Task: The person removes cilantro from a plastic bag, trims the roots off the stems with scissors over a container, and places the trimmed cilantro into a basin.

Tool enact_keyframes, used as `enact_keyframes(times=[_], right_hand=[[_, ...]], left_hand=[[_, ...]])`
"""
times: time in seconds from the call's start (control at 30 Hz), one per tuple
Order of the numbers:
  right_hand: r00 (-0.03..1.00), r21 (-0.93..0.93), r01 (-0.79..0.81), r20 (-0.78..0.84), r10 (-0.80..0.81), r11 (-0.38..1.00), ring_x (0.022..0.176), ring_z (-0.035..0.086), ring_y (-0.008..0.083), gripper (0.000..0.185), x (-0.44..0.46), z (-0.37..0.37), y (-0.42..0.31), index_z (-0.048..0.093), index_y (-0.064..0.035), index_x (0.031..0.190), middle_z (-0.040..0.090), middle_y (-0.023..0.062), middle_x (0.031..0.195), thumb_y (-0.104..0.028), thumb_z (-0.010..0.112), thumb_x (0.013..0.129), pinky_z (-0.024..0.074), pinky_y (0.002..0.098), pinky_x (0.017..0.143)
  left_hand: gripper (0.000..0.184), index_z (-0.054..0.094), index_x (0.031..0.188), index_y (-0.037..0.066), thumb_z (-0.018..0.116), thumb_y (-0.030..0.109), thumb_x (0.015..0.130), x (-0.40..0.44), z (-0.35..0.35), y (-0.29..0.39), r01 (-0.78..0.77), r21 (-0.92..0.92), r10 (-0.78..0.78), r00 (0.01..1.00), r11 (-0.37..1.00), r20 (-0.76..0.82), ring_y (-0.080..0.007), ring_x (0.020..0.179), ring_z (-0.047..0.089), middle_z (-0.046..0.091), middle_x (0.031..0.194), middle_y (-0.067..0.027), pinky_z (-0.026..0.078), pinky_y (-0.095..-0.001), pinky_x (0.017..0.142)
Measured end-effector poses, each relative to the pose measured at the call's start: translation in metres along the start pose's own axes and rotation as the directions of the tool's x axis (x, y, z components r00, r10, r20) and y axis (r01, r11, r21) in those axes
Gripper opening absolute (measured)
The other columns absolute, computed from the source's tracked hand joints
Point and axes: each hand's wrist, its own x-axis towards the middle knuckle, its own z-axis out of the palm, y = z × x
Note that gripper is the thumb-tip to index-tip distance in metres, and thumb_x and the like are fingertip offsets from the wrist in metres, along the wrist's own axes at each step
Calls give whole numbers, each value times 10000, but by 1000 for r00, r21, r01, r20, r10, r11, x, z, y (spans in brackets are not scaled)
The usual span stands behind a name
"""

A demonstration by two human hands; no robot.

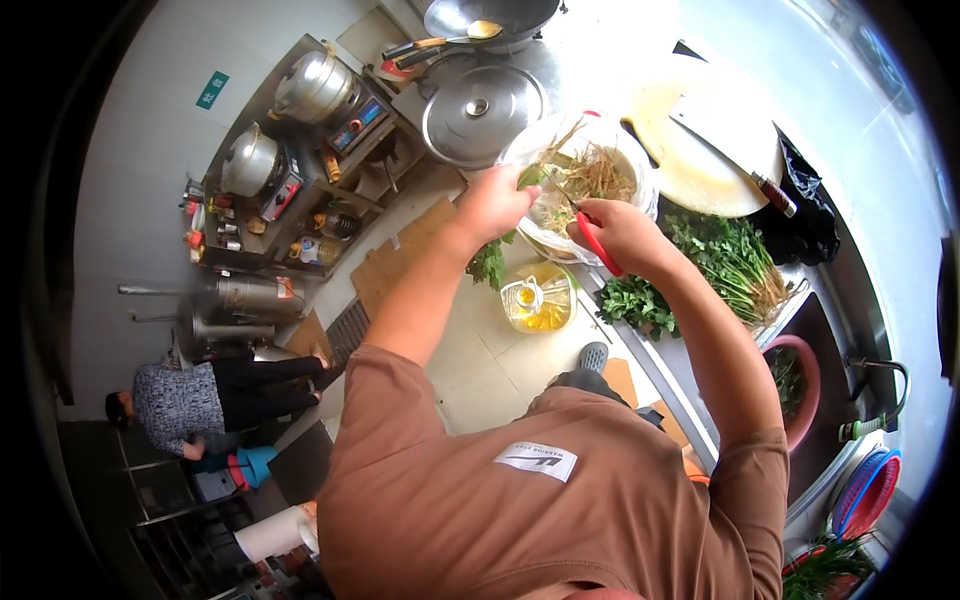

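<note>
My left hand is closed around a bunch of leafy green herbs, whose leaves hang below the fist while the stems and roots point up and away. Scissors with red handles are gripped in my right hand. Their dark blades are close to the stems; whether they touch I cannot tell. Both hands are over the near side of a bin lined with a white plastic bag. Cut roots and stem ends lie inside it. More rooted greens are heaped on the counter beside my right forearm.
A cleaver rests on a round cutting board. An oil jug stands on the floor below the bin. A lidded pot and a wok are ahead. A pink basin sits right, in the sink. Another person bends at far left.
</note>
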Motion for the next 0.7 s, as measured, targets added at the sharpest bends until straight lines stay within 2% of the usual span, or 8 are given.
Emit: enact_keyframes(times=[0.03,0.23,0.37,0.4,0.43,0.53,0.6,0.7], right_hand=[[1000,27,14,-17,-14,1000,896,654,394,372,1,1,-2,659,-26,984,674,240,904,-365,530,901,500,448,808],[992,131,91,-103,-77,987,729,671,355,346,4,9,0,668,4,887,663,227,756,-332,586,888,524,424,702],[990,428,-136,99,104,893,560,626,181,329,-7,8,7,665,24,806,633,129,638,-291,625,892,504,330,525],[982,533,-180,146,120,827,542,606,130,324,-11,8,13,666,23,789,625,99,628,-279,627,897,491,300,489],[976,569,-207,173,130,796,559,602,128,313,-18,6,18,676,28,884,632,76,680,-279,625,921,485,280,489],[980,749,-198,127,155,632,576,589,110,331,-75,-2,23,645,24,1038,620,55,745,-294,624,951,474,254,487],[981,846,-172,104,161,504,614,587,96,420,-122,4,50,555,5,1231,610,40,783,-295,650,953,471,233,493],[914,892,-173,-13,405,418,604,574,94,411,-213,19,87,547,14,1250,602,30,779,-268,632,963,474,241,519]], left_hand=[[156,635,885,-11,663,142,892,0,3,0,-79,-41,79,997,996,-4,-85,646,506,597,718,7,450,-293,609],[159,633,901,-18,650,141,896,-2,1,8,-26,54,22,997,998,69,-78,652,503,590,705,0,447,-293,610],[154,641,923,-7,645,145,900,-8,-4,4,11,108,-16,999,994,39,-81,641,501,586,718,10,445,-291,603],[216,645,989,-15,660,170,879,-9,-8,1,28,69,-28,1000,997,2,-162,708,582,639,792,-86,475,-338,668],[294,649,1055,-22,675,195,858,-13,-12,6,42,27,-41,999,999,-31,-242,774,663,692,865,-181,504,-385,733],[297,642,1084,-23,676,172,863,-30,-17,20,-25,-108,4,982,994,-191,-168,779,642,698,890,-111,511,-329,734],[272,635,1146,11,633,94,887,-53,-10,55,-80,-371,16,985,925,-172,-65,725,557,626,859,16,459,-224,660],[303,566,1209,-40,539,12,912,-89,38,113,-197,-549,157,980,812,-120,-76,736,493,555,883,-16,415,-221,669]])
